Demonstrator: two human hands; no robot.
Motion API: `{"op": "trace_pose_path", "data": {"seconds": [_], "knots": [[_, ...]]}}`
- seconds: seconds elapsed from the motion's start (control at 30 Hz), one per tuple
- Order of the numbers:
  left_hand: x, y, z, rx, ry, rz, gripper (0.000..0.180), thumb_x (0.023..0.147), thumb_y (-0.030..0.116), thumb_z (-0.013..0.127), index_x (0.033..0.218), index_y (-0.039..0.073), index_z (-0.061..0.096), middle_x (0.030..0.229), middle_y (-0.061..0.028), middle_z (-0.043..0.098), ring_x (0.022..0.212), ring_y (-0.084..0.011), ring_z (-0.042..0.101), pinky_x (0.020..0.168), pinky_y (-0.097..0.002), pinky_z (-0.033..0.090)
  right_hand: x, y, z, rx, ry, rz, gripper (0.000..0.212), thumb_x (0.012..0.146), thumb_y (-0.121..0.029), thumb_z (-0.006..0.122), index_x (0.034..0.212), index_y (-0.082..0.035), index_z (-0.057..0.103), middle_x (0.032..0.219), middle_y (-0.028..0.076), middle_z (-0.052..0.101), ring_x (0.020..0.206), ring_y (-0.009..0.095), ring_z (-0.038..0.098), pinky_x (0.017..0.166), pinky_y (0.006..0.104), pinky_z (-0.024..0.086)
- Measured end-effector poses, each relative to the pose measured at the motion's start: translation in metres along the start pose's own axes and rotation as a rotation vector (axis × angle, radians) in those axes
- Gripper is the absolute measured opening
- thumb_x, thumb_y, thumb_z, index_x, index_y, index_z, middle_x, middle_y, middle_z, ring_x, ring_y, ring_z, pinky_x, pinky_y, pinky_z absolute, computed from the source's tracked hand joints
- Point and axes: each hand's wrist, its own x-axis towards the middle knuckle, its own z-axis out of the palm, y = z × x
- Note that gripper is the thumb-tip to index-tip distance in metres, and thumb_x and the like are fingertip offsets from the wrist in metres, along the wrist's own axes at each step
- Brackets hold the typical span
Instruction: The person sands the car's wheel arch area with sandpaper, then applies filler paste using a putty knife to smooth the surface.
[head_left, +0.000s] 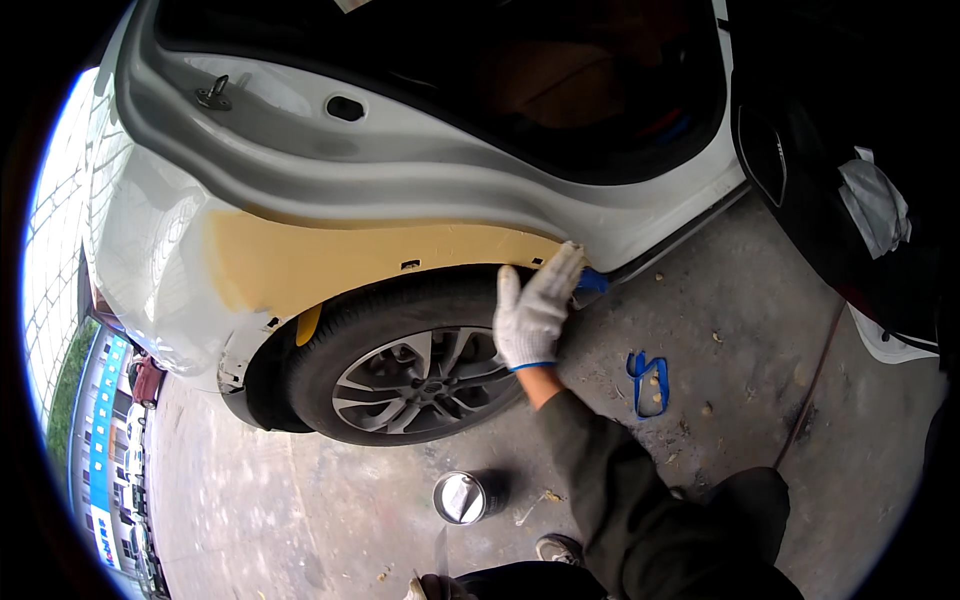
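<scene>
A blue tool is held in the gloved right hand and pressed against the rear end of the yellow filler patch above the wheel. The left hand is barely seen at the lower edge; its grip cannot be told. A metal can stands on the floor.

Under you lies a grey concrete floor, stained and strewn with small debris. On it stand the car's tyre and a small open metal can; a blue strap lies well apart to your right.
</scene>
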Motion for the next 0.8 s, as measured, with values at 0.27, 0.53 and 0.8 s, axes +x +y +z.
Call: {"op": "trace_pose_path", "data": {"seconds": [0.27, 0.53, 0.8], "knots": [[0.007, -0.004, -0.024, -0.03, -0.156, -0.029, 0.05, 0.096, 0.056, 0.054, 0.073, 0.011, 0.048, 0.065, -0.0067, 0.05, 0.057, -0.0232, 0.054, 0.054, -0.0388, 0.049, -0.034, -0.11, -0.01, 0.231, -0.039, -0.4, 0.091, 0.096, -0.06, 0.044, 0.154, 0.005, 0.016, 0.159, 0.032, 0.011, 0.147, 0.05, 0.013, 0.12, 0.0577, 0.017], [0.008, -0.003, -0.027, -0.133, -0.269, 0.015, 0.048, 0.097, 0.051, 0.056, 0.073, 0.011, 0.046, 0.071, -0.0073, 0.051, 0.066, -0.0241, 0.057, 0.066, -0.043, 0.05, -0.028, 0.015, -0.009, -0.088, -0.043, -0.07, 0.081, 0.097, -0.044, 0.055, 0.152, 0.004, 0.019, 0.157, 0.029, 0.022, 0.142, 0.045, 0.028, 0.117, 0.0485, 0.029], [0.011, -0.001, -0.038, -0.214, -0.447, 0.039, 0.047, 0.098, 0.047, 0.055, 0.072, 0.01, 0.046, 0.076, -0.0092, 0.052, 0.074, -0.0245, 0.058, 0.072, -0.0445, 0.049, 0.035, 0.032, -0.048, -0.029, -0.117, -0.121, 0.056, 0.083, -0.016, 0.068, 0.135, -0.007, 0.05, 0.132, 0.015, 0.055, 0.121, 0.035, 0.053, 0.101, 0.0459, 0.045]]}}
